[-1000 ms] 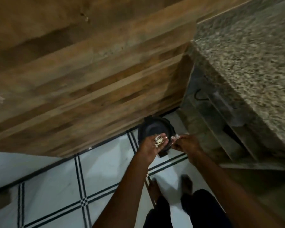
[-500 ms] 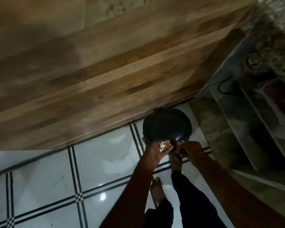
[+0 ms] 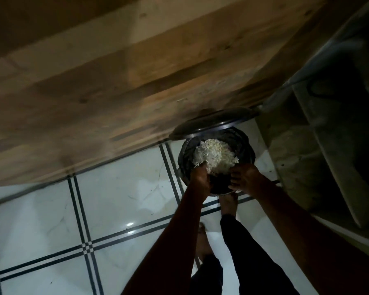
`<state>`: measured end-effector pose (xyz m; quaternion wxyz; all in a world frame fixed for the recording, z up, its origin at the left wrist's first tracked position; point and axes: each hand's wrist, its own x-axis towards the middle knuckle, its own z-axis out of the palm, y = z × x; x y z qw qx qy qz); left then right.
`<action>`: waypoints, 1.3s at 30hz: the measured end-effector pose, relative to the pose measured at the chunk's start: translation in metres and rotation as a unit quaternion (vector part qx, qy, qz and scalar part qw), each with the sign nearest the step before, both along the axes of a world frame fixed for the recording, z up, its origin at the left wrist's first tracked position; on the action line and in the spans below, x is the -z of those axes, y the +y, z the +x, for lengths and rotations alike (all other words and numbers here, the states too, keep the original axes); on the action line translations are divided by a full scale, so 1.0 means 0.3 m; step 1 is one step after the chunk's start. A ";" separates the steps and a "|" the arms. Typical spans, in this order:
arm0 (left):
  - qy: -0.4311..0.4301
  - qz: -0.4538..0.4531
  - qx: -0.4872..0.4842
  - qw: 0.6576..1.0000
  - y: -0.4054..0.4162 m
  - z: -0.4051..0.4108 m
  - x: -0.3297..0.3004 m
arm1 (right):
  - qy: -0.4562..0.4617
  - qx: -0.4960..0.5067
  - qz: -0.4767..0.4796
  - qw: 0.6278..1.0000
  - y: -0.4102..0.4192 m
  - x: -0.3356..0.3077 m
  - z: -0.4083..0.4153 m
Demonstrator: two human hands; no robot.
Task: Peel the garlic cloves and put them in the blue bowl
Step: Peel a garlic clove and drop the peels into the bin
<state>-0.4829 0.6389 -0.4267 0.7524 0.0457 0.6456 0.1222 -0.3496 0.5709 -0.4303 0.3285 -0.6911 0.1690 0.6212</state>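
Both my hands hang over an open black pedal bin (image 3: 251, 155) on the floor. Inside it lies a heap of white garlic peels (image 3: 214, 155). My left hand (image 3: 198, 177) is turned down at the near left edge of the heap, with wisps of peel at its fingertips; whether it still holds any is hidden. My right hand (image 3: 246, 177) hovers over the bin's near right rim with its fingers apart and nothing seen in them. The bin lid (image 3: 213, 122) stands raised behind the opening. No blue bowl and no garlic cloves are in view.
My foot (image 3: 228, 202) rests at the bin's near side, my other foot (image 3: 202, 241) behind it on the white tiled floor (image 3: 115, 199). A wooden cabinet front (image 3: 115, 81) rises behind the bin. Stone shelving (image 3: 307, 145) stands to the right.
The bin lid has swung up, showing the peels inside. Both hands have dropped lower over the opening, and the camera has come closer to the bin.
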 end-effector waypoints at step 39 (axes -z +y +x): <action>-0.053 0.511 0.347 0.785 -0.597 0.319 -1.291 | -0.150 0.148 0.214 0.954 -0.688 -1.387 0.242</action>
